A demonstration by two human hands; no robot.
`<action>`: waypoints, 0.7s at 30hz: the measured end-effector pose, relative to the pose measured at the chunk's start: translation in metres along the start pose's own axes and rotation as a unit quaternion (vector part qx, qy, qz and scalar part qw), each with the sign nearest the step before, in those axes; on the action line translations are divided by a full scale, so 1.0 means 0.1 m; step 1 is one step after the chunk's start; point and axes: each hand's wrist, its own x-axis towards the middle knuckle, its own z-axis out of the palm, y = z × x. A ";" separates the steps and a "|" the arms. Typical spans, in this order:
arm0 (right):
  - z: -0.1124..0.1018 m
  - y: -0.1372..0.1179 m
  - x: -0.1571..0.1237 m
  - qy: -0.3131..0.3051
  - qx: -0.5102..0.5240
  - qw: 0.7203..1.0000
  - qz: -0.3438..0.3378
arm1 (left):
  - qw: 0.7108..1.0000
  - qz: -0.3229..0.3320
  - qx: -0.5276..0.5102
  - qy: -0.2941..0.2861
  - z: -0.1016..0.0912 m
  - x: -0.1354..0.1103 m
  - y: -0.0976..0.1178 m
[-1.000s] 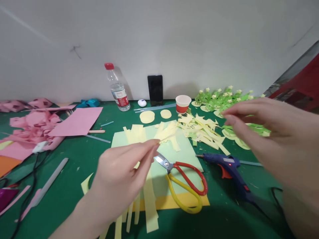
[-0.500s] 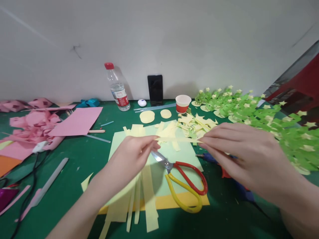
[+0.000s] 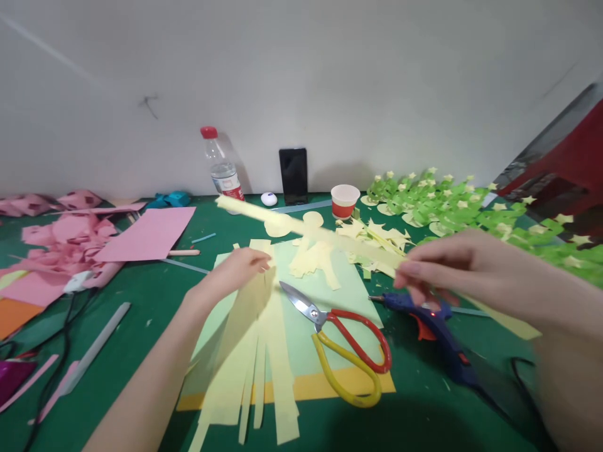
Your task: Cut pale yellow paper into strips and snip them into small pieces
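Note:
My right hand (image 3: 443,270) pinches a long pale-yellow paper strip (image 3: 306,227), which slants up to the left; its other end sticks out beyond the hand at lower right. My left hand (image 3: 242,270) hovers over or touches several cut yellow strips (image 3: 280,358); its fingers are loosely curled with nothing visible in them. Under these strips lies a pale-green sheet (image 3: 343,314) over a yellow-orange one. Scissors (image 3: 318,316) with red and yellow handles rest on the sheet, blades slightly apart. A blue glue gun (image 3: 438,329) lies just below my right hand.
Yellow scraps (image 3: 379,237) lie by a paper cup (image 3: 345,202). Green paper plants with stars (image 3: 433,198) stand at right. A phone (image 3: 293,176) and a water bottle (image 3: 225,169) stand by the wall. Pink paper pieces (image 3: 70,235), a cable (image 3: 66,339) and glue sticks (image 3: 97,345) are at left.
My left hand has let go of the strip and moved left and down. The strip, earlier stretched between both hands, now hangs from my right hand alone, which has shifted slightly right.

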 end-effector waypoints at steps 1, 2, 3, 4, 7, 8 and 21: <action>0.06 -0.01 0.06 -0.053 0.084 0.995 0.031 | 0.999 0.002 -0.020 -0.043 0.04 -0.03 0.07; 0.13 -0.01 0.12 -0.088 0.159 0.982 0.057 | 0.995 0.012 -0.047 -0.088 0.08 -0.06 0.16; 0.22 0.00 0.18 -0.120 0.217 0.966 0.069 | 0.989 0.027 -0.077 -0.124 0.14 -0.11 0.26; 0.31 0.01 0.24 -0.146 0.259 0.952 0.075 | 0.982 0.041 -0.109 -0.150 0.20 -0.15 0.35; 0.51 0.03 0.34 -0.169 0.291 0.939 0.070 | 0.969 0.053 -0.201 -0.133 0.35 -0.27 0.57; 0.54 0.02 0.34 -0.168 0.292 0.939 0.067 | 0.967 0.045 -0.226 -0.110 0.38 -0.29 0.61; 0.48 -0.06 0.18 -0.141 0.284 0.947 0.045 | 0.926 0.027 -0.367 0.084 0.21 -0.11 0.43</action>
